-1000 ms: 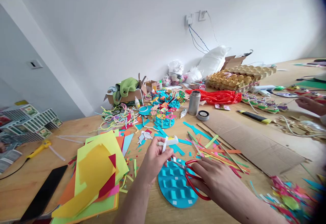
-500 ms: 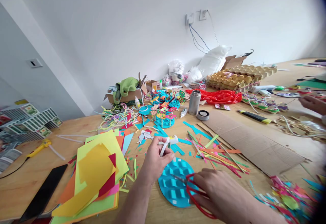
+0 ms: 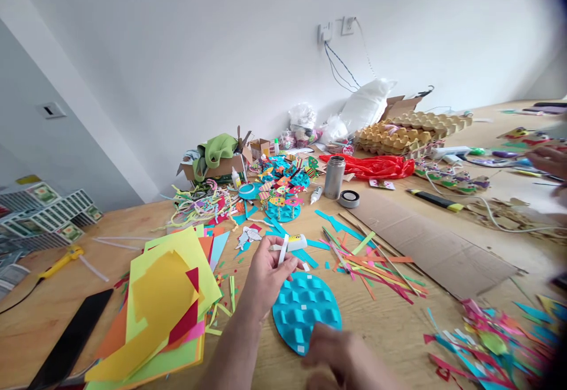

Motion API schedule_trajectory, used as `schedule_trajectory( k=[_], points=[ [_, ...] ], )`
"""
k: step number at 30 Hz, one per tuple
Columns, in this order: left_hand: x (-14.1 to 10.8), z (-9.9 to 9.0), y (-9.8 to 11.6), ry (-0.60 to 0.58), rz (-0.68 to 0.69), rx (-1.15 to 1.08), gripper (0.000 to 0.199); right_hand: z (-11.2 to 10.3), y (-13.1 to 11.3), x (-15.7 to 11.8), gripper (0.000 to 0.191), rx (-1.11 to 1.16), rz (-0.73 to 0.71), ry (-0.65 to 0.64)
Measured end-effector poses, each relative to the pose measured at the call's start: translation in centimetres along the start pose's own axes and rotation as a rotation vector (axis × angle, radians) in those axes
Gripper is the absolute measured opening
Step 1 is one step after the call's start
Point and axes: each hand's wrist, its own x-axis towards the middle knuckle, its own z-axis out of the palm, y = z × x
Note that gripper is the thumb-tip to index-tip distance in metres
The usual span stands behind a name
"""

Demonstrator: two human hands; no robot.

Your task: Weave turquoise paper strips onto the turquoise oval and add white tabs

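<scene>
My left hand [image 3: 275, 272] pinches a curled white strip of what looks like foam tape [image 3: 284, 249] between thumb and fingers. Just behind it lies a white glue bottle [image 3: 297, 241] with a yellow label. Below the fingers a round blue disc [image 3: 296, 296] with rows of raised paper loops lies flat, small white squares stuck on it. My right hand [image 3: 334, 351] is smeared by motion over the disc's lower right edge. What its fingers hold, if anything, cannot be made out, and the red scissors do not show.
Coloured paper sheets [image 3: 177, 295] are stacked at left, beside a black strip [image 3: 73, 343]. Cut paper strips [image 3: 376, 263] and a cardboard sheet [image 3: 425, 242] lie right. A steel bottle [image 3: 335, 177] and tape roll [image 3: 349, 199] stand behind. Another person's hand [image 3: 547, 159] shows far right.
My right hand has moved left and down over the disc, and the red scissors have gone from sight. A white square now shows in the disc's middle. The left hand keeps the strip.
</scene>
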Motion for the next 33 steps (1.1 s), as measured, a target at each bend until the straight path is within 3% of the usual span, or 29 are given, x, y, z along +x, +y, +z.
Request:
schedule_trajectory(
  k=[2,4,8,14,22,26,29,33],
  points=[
    [-0.2,0.1,0.1,-0.008,0.012,-0.011,0.037,-2.4,-1.4,1.3,0.030,0.351,0.122,0.227],
    [-0.3,0.2,0.0,-0.013,0.022,-0.014,0.037,-3.8,-1.8,2.7,0.039,0.654,0.241,0.350],
    [-0.3,0.3,-0.2,-0.008,0.035,-0.011,0.036,-3.9,-1.6,4.1,0.041,0.955,0.286,0.424],
    [-0.4,0.4,-0.4,-0.021,0.051,0.042,0.033,-3.9,-1.8,4.4,0.041,1.028,0.295,0.464],
    [-0.6,0.7,-0.6,-0.019,0.058,0.170,0.029,-5.8,-1.8,4.5,0.035,0.747,0.294,0.451],
    [-0.3,0.2,-0.4,0.071,0.048,0.194,0.029,-7.5,-0.7,3.7,0.030,0.692,0.239,0.323],
    [-0.1,-0.3,0.0,0.115,0.057,0.201,0.029,-8.3,1.8,3.2,0.023,0.573,0.260,0.064],
    [-0.1,-0.4,0.3,0.100,0.052,0.204,0.027,-8.3,5.7,2.8,0.011,0.468,0.393,-0.205]
  ],
)
